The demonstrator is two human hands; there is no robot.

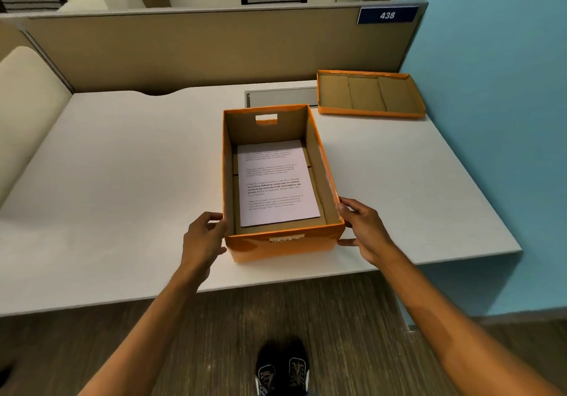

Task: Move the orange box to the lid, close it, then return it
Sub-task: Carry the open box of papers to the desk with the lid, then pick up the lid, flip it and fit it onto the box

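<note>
An open orange box (285,247) stands near the front edge of the white desk, with a printed sheet of paper (276,184) lying flat inside it. Its orange lid (369,93) lies upside down at the desk's far right corner, apart from the box. My left hand (204,242) rests against the box's near left corner, fingers spread along the side. My right hand (365,230) touches the near right corner, thumb low on the front face and fingers at the rim. The box sits flat on the desk.
The white desk (122,181) is bounded by a beige partition (199,49) at the back and a blue wall (491,119) on the right. A grey cable flap (282,98) lies between box and lid. My shoes (282,371) show on the wooden floor below.
</note>
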